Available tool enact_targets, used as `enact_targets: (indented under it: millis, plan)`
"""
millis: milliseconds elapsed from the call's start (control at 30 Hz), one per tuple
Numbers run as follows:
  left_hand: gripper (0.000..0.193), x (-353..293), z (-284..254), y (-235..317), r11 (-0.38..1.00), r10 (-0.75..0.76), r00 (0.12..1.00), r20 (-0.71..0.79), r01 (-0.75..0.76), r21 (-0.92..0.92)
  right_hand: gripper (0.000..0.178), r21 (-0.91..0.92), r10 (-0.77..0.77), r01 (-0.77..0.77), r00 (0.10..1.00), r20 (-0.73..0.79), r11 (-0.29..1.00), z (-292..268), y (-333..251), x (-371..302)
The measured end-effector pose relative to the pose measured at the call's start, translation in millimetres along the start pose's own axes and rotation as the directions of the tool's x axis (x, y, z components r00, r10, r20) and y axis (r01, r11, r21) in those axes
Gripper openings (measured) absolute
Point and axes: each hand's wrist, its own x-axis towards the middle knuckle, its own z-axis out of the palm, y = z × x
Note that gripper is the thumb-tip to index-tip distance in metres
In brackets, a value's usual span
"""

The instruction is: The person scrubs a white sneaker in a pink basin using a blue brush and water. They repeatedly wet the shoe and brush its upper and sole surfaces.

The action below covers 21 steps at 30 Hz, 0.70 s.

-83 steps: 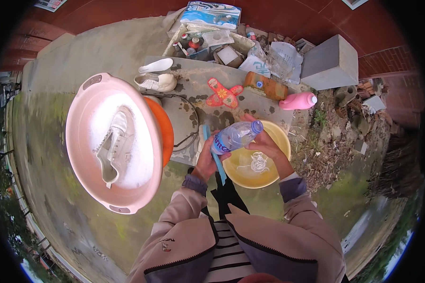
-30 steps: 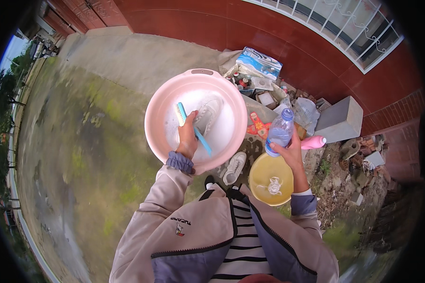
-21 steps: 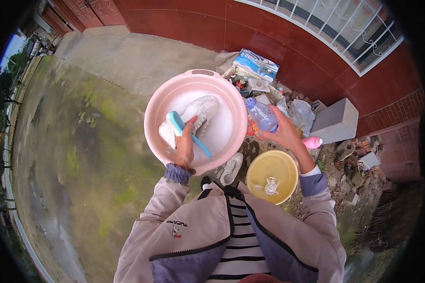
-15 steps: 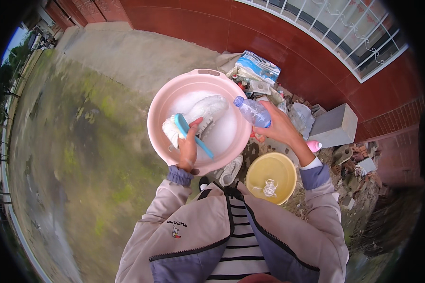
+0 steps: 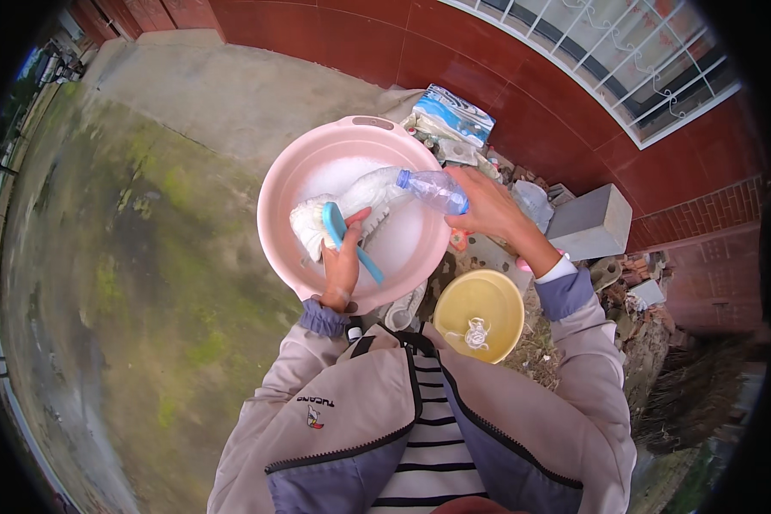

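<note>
My left hand (image 5: 343,272) is closed around a light-blue scrub brush (image 5: 332,224) and also grips a wet white shoe (image 5: 370,190). The shoe rests over foamy water in a pink basin (image 5: 271,218). My right hand (image 5: 490,206) is wrapped round the base of a clear plastic bottle (image 5: 437,190) with a blue top. The bottle lies nearly level over the basin's right side, its top beside the shoe's far end. Whether anything flows from it, I cannot tell. A second white shoe (image 5: 403,310) lies on the ground below the basin, partly hidden.
Right of the second shoe stands a yellow basin (image 5: 480,295) with white laces (image 5: 476,334) inside. A blue-and-white box (image 5: 456,116) leans by the red wall (image 5: 351,38). A grey block (image 5: 589,224) and rubble (image 5: 638,283) lie to the right, below a barred window (image 5: 608,51).
The bottle has moved left, its top coming closer to the shoe, and it has tipped nearer to level. My left hand keeps its hold on the brush and shoe. The whole view has shifted slightly.
</note>
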Motion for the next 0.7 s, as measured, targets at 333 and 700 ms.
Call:
enact_targets:
  millis: [333,700]
  plan:
    - [0.032,1.7,-1.5,-1.8,0.998,-0.033,0.999,0.005,0.033,-0.045,0.077,-0.132,-0.035,0.035,0.999,0.006,0.991,7.1,3.8,6.1]
    - [0.032,3.3,-2.9,-5.0,0.997,-0.024,1.0,0.004,0.024,-0.069,0.077,-0.149,-0.076,0.07,0.996,-0.035,0.986,6.9,-1.6,5.0]
